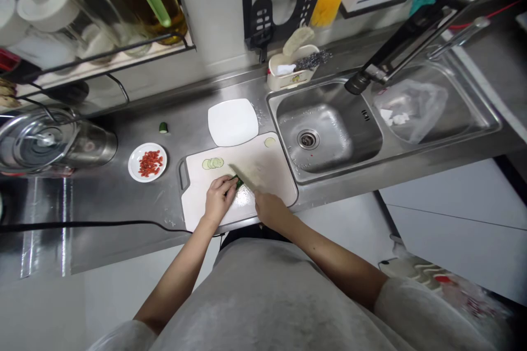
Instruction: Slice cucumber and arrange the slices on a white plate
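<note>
A pale cutting board (272,173) lies on the steel counter in front of me. My left hand (219,197) is curled over a short green cucumber piece (239,181) and pins it to the board. My right hand (269,209) is closed on the handle of a knife (245,176), whose blade lies across the board beside the cucumber. Several thin cucumber slices (212,163) sit at the board's far left. One more slice (269,142) lies at the far right corner.
An empty white square plate (233,121) sits behind the board. A small round dish of red bits (147,162) and a cucumber end (163,127) lie to the left. A double sink (329,131) with a faucet (407,38) is on the right, a steel pot (49,142) far left.
</note>
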### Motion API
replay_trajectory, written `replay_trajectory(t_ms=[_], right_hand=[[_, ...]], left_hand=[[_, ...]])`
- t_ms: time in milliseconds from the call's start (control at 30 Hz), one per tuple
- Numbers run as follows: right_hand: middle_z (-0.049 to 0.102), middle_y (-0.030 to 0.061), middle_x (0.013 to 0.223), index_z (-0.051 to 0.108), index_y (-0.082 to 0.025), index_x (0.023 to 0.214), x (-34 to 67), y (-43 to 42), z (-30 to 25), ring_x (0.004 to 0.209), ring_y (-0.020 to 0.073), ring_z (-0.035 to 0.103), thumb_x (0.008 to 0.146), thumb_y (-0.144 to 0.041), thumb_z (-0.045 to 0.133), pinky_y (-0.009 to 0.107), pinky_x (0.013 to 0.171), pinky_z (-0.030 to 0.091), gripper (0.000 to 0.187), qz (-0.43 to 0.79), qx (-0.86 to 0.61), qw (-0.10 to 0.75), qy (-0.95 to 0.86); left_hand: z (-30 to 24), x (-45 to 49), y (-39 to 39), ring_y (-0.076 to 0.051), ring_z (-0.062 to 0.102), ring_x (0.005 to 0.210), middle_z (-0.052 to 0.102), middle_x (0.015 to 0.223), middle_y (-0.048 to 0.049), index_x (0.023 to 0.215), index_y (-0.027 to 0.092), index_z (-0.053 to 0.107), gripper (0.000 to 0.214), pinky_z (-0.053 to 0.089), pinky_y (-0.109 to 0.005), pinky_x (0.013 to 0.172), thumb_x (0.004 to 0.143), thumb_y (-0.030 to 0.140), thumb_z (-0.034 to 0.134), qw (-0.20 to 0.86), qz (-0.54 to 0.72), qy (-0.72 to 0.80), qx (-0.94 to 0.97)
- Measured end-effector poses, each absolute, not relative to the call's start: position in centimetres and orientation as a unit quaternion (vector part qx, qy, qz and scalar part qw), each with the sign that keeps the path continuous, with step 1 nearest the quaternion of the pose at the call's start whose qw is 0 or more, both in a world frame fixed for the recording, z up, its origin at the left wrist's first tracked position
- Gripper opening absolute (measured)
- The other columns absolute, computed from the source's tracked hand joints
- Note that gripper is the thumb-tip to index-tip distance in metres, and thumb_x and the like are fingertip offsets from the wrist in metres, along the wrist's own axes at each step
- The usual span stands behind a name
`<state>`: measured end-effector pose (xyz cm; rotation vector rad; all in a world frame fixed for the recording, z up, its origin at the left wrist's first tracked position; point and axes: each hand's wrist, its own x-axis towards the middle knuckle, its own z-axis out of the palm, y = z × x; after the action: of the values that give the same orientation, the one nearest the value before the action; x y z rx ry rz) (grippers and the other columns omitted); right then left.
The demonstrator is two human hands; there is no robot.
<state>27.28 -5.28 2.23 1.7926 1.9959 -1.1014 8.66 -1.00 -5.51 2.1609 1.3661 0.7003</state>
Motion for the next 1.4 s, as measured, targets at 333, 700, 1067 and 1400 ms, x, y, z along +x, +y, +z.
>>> replay_trajectory(t_ms=[333,700,1067,1400], right_hand=[[0.067,0.0156,0.092,0.053,-0.007,0.112,27.2,-5.1,1.4,0.088,0.0229,0.065,0.093,-0.014,0.035,0.028,0.073,0.044,0.026,-0.387,0.615,0.11,0.678],[0.067,0.0155,0.093,0.054,-0.007,0.117,27.2,-5.5,0.9,0.089,0.0223,0.064,0.093,-0.014,0.034,0.031,0.078,0.046,0.032,-0.388,0.618,0.113,0.674],[0.067,0.0159,0.093,0.051,-0.008,0.114,26.7,-6.3,-0.5,0.093,0.0237,0.065,0.094,-0.015,0.033,0.029,0.076,0.045,0.028,-0.38,0.635,0.092,0.666],[0.068,0.0123,0.097,0.051,-0.016,0.122,28.8,-6.7,1.2,0.09,0.0207,0.065,0.098,-0.025,0.028,0.028,0.073,0.043,0.034,-0.305,0.677,0.137,0.656]], left_hand=[[-5.8,8.5,-1.0,-0.018,0.06,0.101,0.066,0.107,-0.0063,0.108,0.024,0.069,0.026,0.05,-0.035,0.091,0.092,0.029,0.049,0.246,0.243,0.508,0.789],[-5.6,8.5,-0.9,-0.018,0.06,0.1,0.067,0.106,-0.0059,0.106,0.024,0.069,0.024,0.049,-0.034,0.091,0.091,0.028,0.051,0.248,0.251,0.504,0.788],[-5.6,8.6,-1.1,-0.018,0.06,0.1,0.067,0.105,-0.0059,0.105,0.024,0.069,0.024,0.05,-0.034,0.09,0.091,0.028,0.051,0.238,0.256,0.505,0.789],[-4.3,9.0,-1.8,-0.02,0.062,0.101,0.069,0.107,-0.0052,0.111,0.024,0.065,0.027,0.049,-0.036,0.092,0.092,0.035,0.049,0.232,0.245,0.547,0.766]])
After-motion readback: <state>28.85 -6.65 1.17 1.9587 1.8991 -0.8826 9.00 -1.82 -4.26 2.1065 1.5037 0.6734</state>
